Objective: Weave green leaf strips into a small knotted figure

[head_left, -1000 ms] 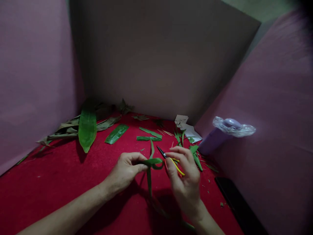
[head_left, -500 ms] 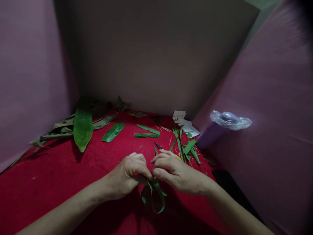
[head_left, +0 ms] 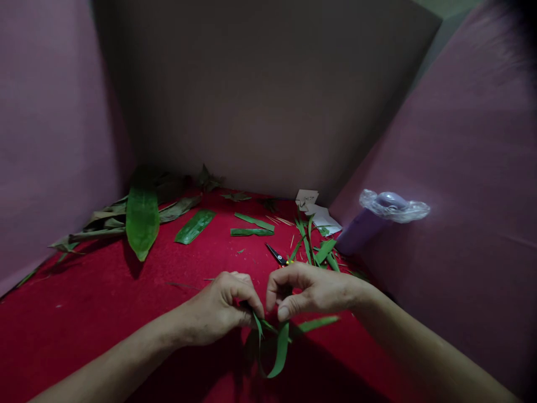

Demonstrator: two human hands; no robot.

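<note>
My left hand (head_left: 222, 308) is closed, its thumb and forefinger pinching narrow green leaf strips. From there a leaf strip (head_left: 280, 358) hangs down in a loop and rises to my right hand (head_left: 312, 291). The thumb of that hand touches the loop's upper end, with its fingers curled. Another end of green leaf sticks out to the right below this hand. Just beyond my right hand lie scissors (head_left: 277, 255) with dark blades, their handles mostly covered by the hand.
A broad leaf (head_left: 142, 218) and dried leaves (head_left: 104, 224) lie at left on the red cloth (head_left: 84, 313). Cut leaf pieces (head_left: 195, 226), thin sticks, leaf scraps (head_left: 325, 251) and white paper (head_left: 323, 218) lie farther back. A purple container (head_left: 361, 229) with clear plastic stands right.
My right hand has moved right, away from my left, and the leaf loop has widened. More of the scissors shows. A leaf end now points right.
</note>
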